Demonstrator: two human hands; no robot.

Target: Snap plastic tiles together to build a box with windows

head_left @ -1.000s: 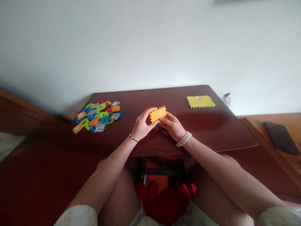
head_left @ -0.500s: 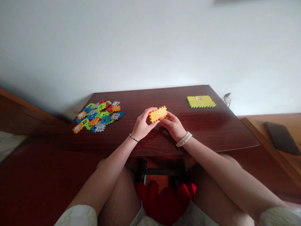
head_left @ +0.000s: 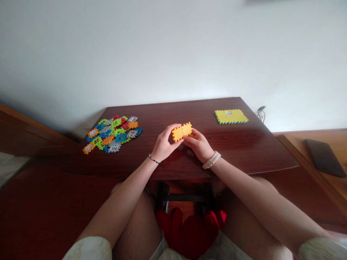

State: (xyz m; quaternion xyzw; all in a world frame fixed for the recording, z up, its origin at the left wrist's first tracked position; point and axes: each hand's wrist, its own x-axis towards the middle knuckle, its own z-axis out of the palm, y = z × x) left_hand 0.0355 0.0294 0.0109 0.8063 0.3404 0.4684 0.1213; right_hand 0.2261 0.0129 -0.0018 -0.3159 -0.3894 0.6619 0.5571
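Two orange interlocking toy tiles with notched edges are joined side by side above the middle of the table. My left hand grips the left tile, fingers behind and along the top, thumb at the lower edge. From the right, my right hand pinches the right tile at its side and lower edge. Some of my fingers are hidden behind the tiles. A dark beaded bracelet is on my left wrist and a pale watch on my right.
A pile of mixed tiles, several with window grilles, lies on the left of the dark wooden table. At the back right is a yellow notched panel over teal. Beyond it are a black cable and a dark flat object.
Almost nothing differs; the whole view has shifted very slightly. Both hands keep the same hold on the joined orange tiles.
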